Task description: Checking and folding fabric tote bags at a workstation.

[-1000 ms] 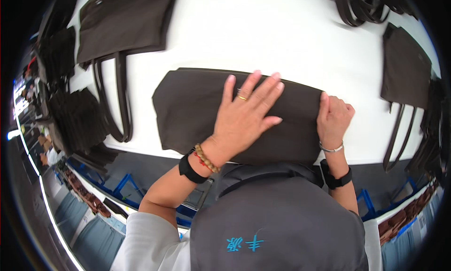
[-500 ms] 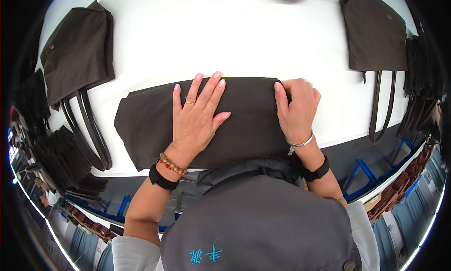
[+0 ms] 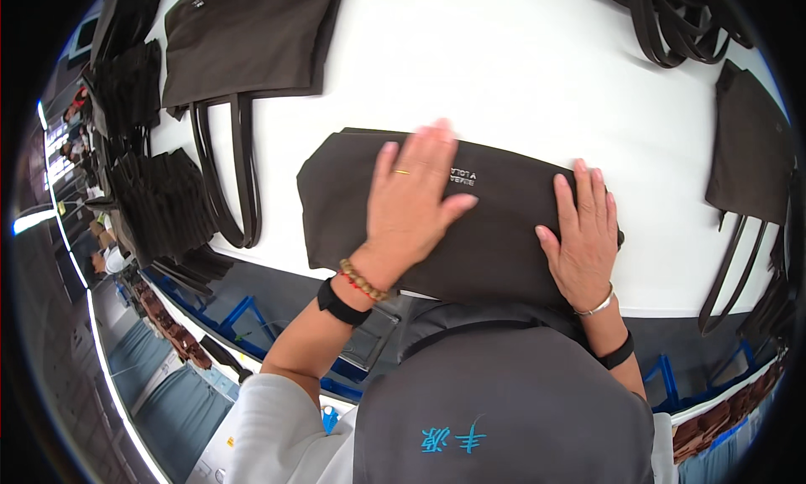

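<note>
In front of me a dark brown fabric bag (image 3: 504, 232) lies flat on the white table, its near edge close to my apron. Small pale lettering shows on its upper face. My left hand (image 3: 411, 203) is spread over the bag's left-middle part, thumb out to the right, fingertips slightly blurred and reaching its far edge. Over the right end of the bag rests my right hand (image 3: 583, 236), fingers stretched out and pointing away from me. Neither hand grips anything. What lies beneath the palms is hidden.
Another dark bag with long handles (image 3: 252, 43) lies at the far left, beside stacks of dark bags (image 3: 164, 203). A similar bag (image 3: 747, 144) lies at the right, with looped handles (image 3: 663, 22) at the far right. Below the table are blue metal frames (image 3: 243, 316).
My right hand has gone from curled at the bag's right edge to flat on top. Pale lettering now shows beside my left hand. The whole view has swung leftward.
</note>
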### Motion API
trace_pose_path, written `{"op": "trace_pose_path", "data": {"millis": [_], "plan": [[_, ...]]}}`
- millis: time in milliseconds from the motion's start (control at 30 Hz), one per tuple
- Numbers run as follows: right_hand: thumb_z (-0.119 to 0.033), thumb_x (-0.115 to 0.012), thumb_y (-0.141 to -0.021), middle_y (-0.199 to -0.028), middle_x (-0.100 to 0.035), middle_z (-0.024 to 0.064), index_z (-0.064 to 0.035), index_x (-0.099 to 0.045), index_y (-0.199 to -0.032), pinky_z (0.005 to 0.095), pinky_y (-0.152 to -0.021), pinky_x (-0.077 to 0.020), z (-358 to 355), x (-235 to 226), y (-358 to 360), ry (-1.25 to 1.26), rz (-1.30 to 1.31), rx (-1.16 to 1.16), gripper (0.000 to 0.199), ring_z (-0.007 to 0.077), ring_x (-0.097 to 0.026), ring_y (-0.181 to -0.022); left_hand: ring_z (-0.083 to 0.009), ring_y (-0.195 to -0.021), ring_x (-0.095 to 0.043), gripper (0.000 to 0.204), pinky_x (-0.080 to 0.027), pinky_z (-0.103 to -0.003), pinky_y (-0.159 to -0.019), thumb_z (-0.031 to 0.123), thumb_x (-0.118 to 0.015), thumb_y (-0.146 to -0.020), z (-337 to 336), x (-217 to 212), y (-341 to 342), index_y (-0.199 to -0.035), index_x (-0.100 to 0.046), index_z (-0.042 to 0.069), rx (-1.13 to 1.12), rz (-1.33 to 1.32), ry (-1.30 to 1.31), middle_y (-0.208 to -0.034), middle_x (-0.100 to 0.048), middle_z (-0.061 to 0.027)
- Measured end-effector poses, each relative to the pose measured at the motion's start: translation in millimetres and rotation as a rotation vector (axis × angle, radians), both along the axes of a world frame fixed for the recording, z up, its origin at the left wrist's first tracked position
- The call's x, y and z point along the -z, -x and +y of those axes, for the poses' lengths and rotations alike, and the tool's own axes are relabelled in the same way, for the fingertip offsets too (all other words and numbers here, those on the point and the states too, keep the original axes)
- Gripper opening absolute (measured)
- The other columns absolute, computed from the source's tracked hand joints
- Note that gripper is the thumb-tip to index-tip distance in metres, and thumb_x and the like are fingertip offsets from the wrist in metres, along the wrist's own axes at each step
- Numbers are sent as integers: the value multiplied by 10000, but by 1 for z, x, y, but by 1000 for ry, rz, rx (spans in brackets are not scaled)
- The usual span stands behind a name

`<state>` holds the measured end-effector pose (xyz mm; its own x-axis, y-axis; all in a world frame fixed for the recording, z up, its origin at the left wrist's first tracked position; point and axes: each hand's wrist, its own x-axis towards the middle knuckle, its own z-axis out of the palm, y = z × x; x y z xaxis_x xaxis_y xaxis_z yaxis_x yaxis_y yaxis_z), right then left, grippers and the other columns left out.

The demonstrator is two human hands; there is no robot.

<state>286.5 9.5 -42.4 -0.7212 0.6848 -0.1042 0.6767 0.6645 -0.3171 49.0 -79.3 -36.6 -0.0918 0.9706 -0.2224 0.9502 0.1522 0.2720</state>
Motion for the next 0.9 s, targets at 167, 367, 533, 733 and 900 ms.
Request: {"op": "trace_pose_path", "data": {"millis": [167,367,533,733,900], "plan": [[-420,-563,-907,-1524,-336,173,-34,-388,-1437,482,-1120,-266,-1,3,-2,31,8,8,679,360,-306,-1411,-285,-1415,-307,740,-195,-507,-1141,505,-465,-944,-25,0,56,-1489,-286,38,-228,164,8,-1542,-314,-115],[-426,-540,-930,-1530,-317,190,-12,-370,-1439,489,-1123,-254,-1,5,-3,43,19,8,678,374,-293,-1414,-299,-1217,-472,411,-342,-425,-1030,302,-538,-978,-44,13,85,-1263,-530,6,-704,-100,-425,-1340,-508,-135],[-376,-498,-961,-1509,-355,191,14,-354,-1439,493,-1121,-248,2,6,-10,40,75,-13,633,375,-309,-1407,-230,-914,-529,197,-387,-379,-870,207,-585,-958,-45,12,90,-905,-625,21,-757,-222,-434,-999,-615,-90],[-278,-427,-999,-1494,-378,191,27,-378,-1424,497,-1113,-258,1,4,-15,35,99,4,525,372,-337,-1393,-212,-725,-497,169,-354,-345,-755,192,-605,-941,-30,15,98,-824,-631,73,-571,-13,-345,-727,-604,-26],[-246,-402,-1007,-1495,-380,187,29,-373,-1429,495,-1115,-257,0,5,-15,10,57,16,505,365,-332,-1399,-227,-725,-506,104,-351,-359,-725,169,-604,-931,-29,17,96,-884,-632,81,-524,78,-290,-757,-605,-30]]}}
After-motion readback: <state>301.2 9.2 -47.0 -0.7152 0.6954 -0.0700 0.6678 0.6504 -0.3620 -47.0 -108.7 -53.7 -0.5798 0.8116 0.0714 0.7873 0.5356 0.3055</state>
